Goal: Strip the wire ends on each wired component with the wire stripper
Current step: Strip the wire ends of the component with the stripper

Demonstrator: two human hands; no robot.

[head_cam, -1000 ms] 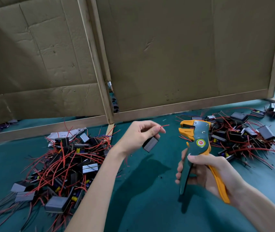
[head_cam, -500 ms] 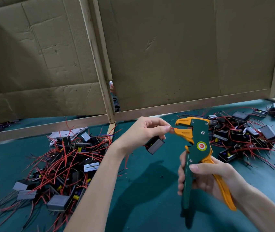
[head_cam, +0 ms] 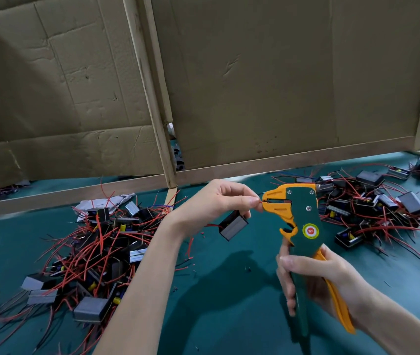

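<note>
- Cardboard panels [head_cam: 280, 85] in wooden frames [head_cam: 152, 103] stand along the back of the table.
- Teal table cover [head_cam: 229, 311] fills the foreground, with loose bits of wire scattered on it.
- Left pile of wired components [head_cam: 96, 252]: grey and black boxes tangled in red leads, lying left of the left forearm.
- Right pile of wired components [head_cam: 372, 213]: same parts, behind and to the right of the tool.
- Wire stripper [head_cam: 303, 226], green body with orange jaws and handle, is held upright above the table, jaws pointing left.
- Right hand [head_cam: 316, 280] has its fingers wrapped round both handles; can't tell how hard it squeezes.
- Left hand [head_cam: 219, 203] has thumb and forefinger pinched together on a red wire [head_cam: 259, 200], right at the mouth of the jaws.
- Held component [head_cam: 234, 228], a grey-black box, hangs just under the left hand in mid-air, left of the stripper.
- The wire tip goes into the jaws; can't tell if the jaws grip it.
</note>
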